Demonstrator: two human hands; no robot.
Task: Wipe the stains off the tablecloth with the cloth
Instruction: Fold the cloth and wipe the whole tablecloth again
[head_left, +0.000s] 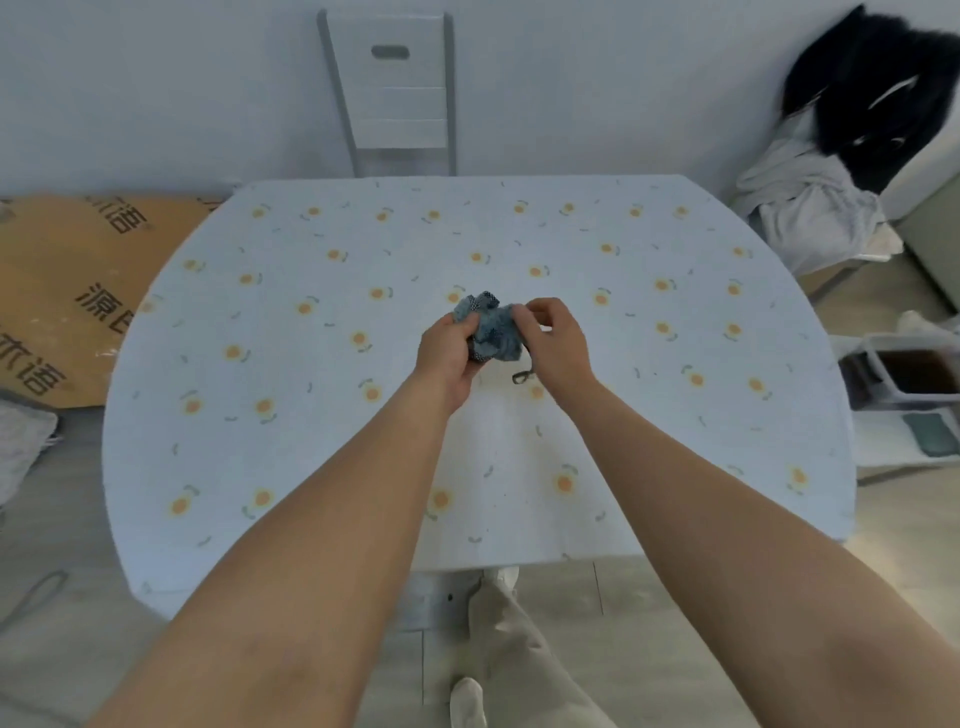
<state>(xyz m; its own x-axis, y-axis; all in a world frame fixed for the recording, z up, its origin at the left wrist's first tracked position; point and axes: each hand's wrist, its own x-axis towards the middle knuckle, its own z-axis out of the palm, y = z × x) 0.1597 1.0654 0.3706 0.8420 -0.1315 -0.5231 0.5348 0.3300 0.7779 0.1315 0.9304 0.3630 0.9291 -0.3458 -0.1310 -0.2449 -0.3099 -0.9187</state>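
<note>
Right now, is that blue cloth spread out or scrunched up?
Scrunched up: the cloth is a crumpled wad gripped between both hands above the tablecloth.

A domestic dining area. A table covered by a flower-print tablecloth (311, 364) occupies the centre, with a grey slatted chair (397, 93) against the plain wall at 12 o'clock. Clothes heaped on a seat (831, 171) at 2 o'clock and flattened printed cardboard (67, 291) on the floor at 9 o'clock indicate a lived-in home.
</note>
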